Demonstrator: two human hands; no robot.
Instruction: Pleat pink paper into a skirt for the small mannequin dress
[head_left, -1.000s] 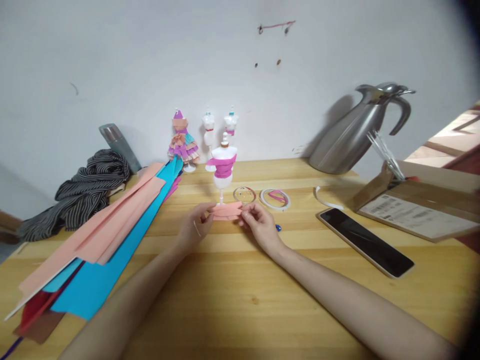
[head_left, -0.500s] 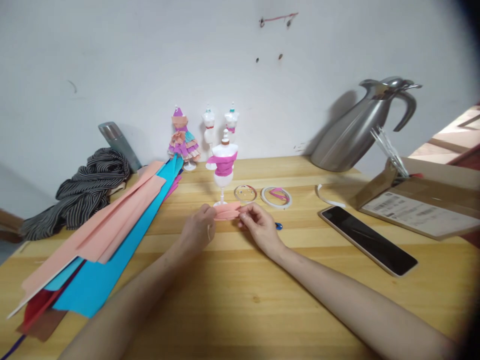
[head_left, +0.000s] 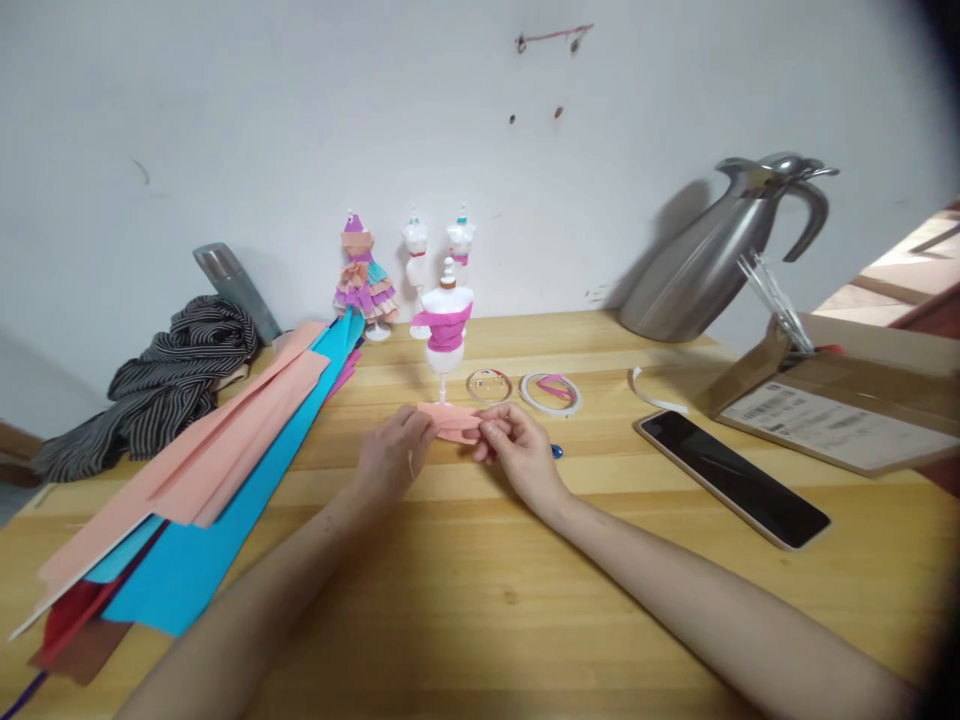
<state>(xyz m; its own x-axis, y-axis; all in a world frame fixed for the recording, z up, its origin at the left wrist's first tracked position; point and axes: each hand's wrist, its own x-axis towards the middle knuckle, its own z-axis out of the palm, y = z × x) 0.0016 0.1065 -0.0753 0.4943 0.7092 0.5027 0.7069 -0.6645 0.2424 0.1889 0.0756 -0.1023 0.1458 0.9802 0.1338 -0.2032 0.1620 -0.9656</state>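
A folded strip of peach crepe paper (head_left: 453, 422) stretches between my hands, just above the tabletop. My left hand (head_left: 395, 450) pinches its left end, and my right hand (head_left: 517, 450) grips the right end between thumb and fingers. Right behind the strip stands a small white mannequin (head_left: 444, 358) with a magenta paper band (head_left: 445, 328) wrapped around its chest; the strip hides its base. To the right lie a roll of tape (head_left: 489, 386) and a white tape ring (head_left: 550, 394) with magenta scraps inside. A small blue object (head_left: 556, 451) shows beside my right hand.
Peach and blue crepe paper sheets (head_left: 217, 540) spread along the left, near a striped cloth (head_left: 180, 370). A dressed mannequin (head_left: 364, 270) stands at the back. On the right are a phone (head_left: 731, 480), a cardboard box (head_left: 840, 400) and a steel jug (head_left: 697, 260).
My left hand has shifted slightly on the strip, and more of the peach paper shows flat between my hands. The whole view has moved a little; the other things stay in place.
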